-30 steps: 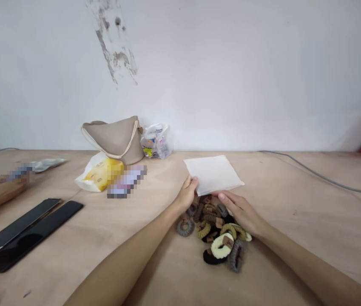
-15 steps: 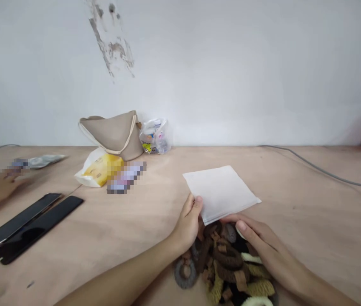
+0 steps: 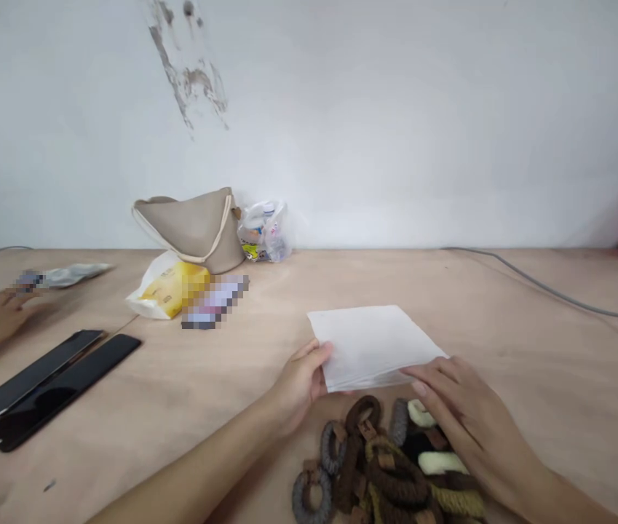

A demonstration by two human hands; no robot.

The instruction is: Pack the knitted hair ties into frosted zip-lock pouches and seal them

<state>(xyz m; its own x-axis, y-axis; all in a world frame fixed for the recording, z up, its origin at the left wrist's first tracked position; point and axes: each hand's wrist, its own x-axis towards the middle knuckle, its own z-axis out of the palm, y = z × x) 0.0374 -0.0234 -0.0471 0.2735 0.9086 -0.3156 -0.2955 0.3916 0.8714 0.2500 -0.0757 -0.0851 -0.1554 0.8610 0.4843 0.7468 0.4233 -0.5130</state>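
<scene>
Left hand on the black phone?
No, the left hand is at the near edge of the white sheet, far from the black phone lying off to the left.

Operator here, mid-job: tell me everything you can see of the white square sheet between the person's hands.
The white square sheet looks like thin paper, possibly a flat pouch; its near edge seems doubled. It lies nearly flat on the pale wooden tabletop, slightly turned. The left hand grips its near left edge, and the fingers of the right hand reach its near right corner. The hair ties lie just in front of it.
</scene>
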